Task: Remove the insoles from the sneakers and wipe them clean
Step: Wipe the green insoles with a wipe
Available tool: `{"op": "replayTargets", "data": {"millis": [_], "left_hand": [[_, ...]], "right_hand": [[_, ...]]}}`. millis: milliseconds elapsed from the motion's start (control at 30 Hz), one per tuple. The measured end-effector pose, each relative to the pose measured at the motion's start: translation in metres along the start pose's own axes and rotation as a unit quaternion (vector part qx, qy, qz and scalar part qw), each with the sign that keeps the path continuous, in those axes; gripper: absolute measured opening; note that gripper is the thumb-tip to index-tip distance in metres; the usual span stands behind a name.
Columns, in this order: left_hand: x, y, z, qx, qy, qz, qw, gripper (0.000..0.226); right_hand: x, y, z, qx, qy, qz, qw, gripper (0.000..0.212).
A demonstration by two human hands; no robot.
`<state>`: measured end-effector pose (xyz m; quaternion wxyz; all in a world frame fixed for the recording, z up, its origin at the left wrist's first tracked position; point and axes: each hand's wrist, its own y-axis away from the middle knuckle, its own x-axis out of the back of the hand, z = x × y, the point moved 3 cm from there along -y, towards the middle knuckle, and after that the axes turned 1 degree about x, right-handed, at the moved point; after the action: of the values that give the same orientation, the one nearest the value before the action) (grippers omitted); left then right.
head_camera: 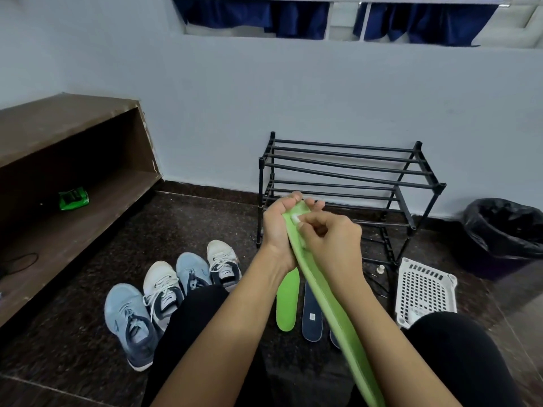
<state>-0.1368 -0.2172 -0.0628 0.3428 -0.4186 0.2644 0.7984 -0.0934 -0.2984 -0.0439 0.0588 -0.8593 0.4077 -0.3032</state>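
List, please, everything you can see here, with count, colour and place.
light-blue sneakers: two, light blue, floor at left, alternating with white ones
white sneakers: two, white, same row
held insole: one, green, in both hands
floor insole: one, green, floor between the knees
navy insoles: two, dark navy, right of it, second mostly hidden
wipe: one, white, on held insole
shoe rack: one, black, against wall
basket: one, white, floor right of rack
bin: one, black liner, far right
packet: one, green, on brown shelf
left hand: grips held insole's upper end
right hand: pinches wipe against it
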Motion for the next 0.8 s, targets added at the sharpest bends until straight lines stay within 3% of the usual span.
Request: {"op": "replayTargets", "data": {"millis": [200,500,667,800], "left_hand": [[0.000,-0.005,0.019,-0.039,0.006,-0.013,0.999,0.002],[-0.002,0.002,0.003,-0.034,-0.044,0.018,0.998,0.019],[-0.012,0.016,-0.013,0.030,-0.086,0.011,0.996,0.053],[-0.005,0.012,-0.008,0.008,-0.088,0.057,0.994,0.037]], "right_hand": [[0.002,0.017,-0.002,-0.061,-0.121,-0.076,0.988,0.002],[-0.004,0.005,0.000,0.008,-0.031,0.046,0.998,0.012],[-0.009,-0.004,-0.001,0.061,0.065,0.132,0.987,0.016],[-0.008,-0.004,-0.001,0.037,0.026,0.095,0.994,0.017]]}}
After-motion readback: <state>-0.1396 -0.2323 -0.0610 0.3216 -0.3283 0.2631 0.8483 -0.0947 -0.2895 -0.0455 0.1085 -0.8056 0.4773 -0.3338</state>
